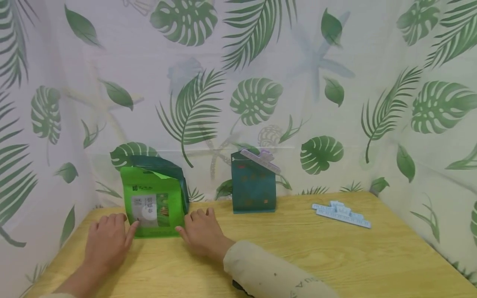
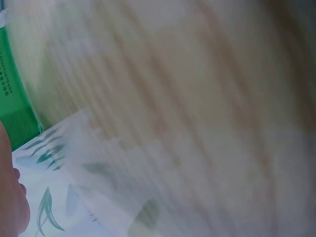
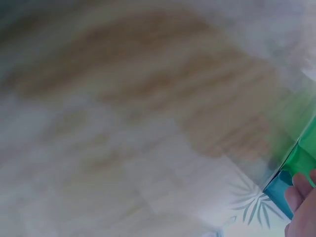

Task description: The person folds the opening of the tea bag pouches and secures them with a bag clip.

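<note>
Green Biluochun tea pouch (image 1: 153,194), one in number, stands upright at the left rear of a wood-grained table (image 1: 335,248), its printed label facing the viewer. Two hands flank its lower part. The left hand (image 1: 108,238) lies at its left edge, fingers loose and thumb spread away from them, the thumb reaching over the lower front. The right hand (image 1: 201,229) lies at its right edge, its fingers loosely bent, its thumb set apart and pointing toward the lower right corner.

Two dark teal pouches complete a group of three. One, the rear teal pouch (image 1: 169,166), stands directly behind the green one and is partly hidden by it; the other, the clipped teal pouch (image 1: 253,188), stands apart to the right, with one purple clip (image 1: 261,159) slanting across its top. Farther right, two light-blue clips (image 1: 343,214) lie side by side. One cream sleeve (image 1: 275,267) covers the right forearm. Leaf-printed sheeting (image 1: 290,54) encloses the table. Both wrist views are largely blurred.
</note>
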Demonstrator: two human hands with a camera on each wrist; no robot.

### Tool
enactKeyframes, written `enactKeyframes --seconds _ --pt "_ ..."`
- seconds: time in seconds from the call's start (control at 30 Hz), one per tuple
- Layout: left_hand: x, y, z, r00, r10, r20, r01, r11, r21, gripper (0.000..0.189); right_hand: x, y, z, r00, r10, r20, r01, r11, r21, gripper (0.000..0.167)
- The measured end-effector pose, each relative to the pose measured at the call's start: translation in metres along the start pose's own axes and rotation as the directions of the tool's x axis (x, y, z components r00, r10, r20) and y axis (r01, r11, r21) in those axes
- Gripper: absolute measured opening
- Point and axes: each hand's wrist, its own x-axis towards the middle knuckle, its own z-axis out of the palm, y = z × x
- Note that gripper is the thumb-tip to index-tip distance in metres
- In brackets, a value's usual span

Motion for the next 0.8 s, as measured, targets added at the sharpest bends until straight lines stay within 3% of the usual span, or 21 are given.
enactKeyframes --seconds 0.1,0.4,0.53,0.67,0.8 --pt "-0.001 0.000 0.003 0.998 -0.004 0.055 0.003 1.000 0.018 0.055 -0.001 -0.005 -0.001 1.000 -0.016 0.013 0.016 1.000 -0.027 0.055" --pt "-0.001 0.003 0.013 0.995 -0.009 0.100 0.009 1.000 -0.004 0.053 -0.005 -0.006 0.001 1.000 -0.006 0.005 0.006 0.998 -0.060 0.048" --pt "0.000 0.006 0.018 0.996 -0.002 0.092 0.004 1.000 -0.012 0.051 -0.007 -0.003 0.003 1.000 -0.011 0.001 0.011 0.998 -0.061 0.046" --pt "-0.001 0.010 0.019 0.994 -0.043 0.105 0.048 0.997 -0.054 0.047 -0.008 -0.004 0.003 1.000 -0.023 -0.004 0.023 0.999 -0.044 0.046" --pt "0.002 0.011 0.018 0.996 -0.023 0.091 0.023 1.000 -0.005 0.048 -0.009 -0.006 0.004 1.000 -0.003 -0.007 0.003 1.000 -0.029 0.048"
